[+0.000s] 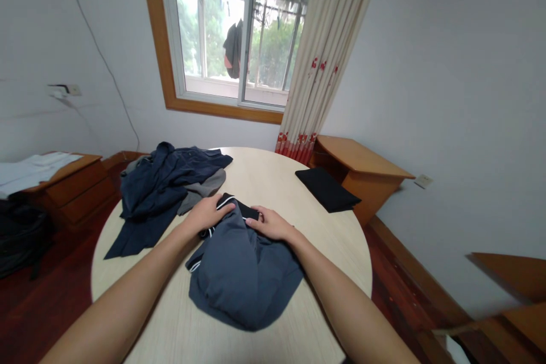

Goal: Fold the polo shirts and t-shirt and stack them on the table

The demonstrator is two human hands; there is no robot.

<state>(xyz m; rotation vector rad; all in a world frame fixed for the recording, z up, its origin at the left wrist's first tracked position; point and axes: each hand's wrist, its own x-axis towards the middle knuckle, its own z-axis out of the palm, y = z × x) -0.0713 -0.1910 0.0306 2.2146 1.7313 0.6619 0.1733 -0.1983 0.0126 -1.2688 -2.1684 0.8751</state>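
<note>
The grey-blue cloth garment (247, 278) lies on the pale round wood-grained table (264, 173); the left hand (209, 214) and right hand (273, 224) pinch its white-edged black band (245, 210). It seems light and limp, best held by this band.

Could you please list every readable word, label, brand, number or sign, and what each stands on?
None: no text can be read anywhere in the picture.
The gray garment shows white stripes but no readable lettering.
The curtain has a red pattern, not writing.
Any marking on the right-hand wall socket is too small to read.
</note>
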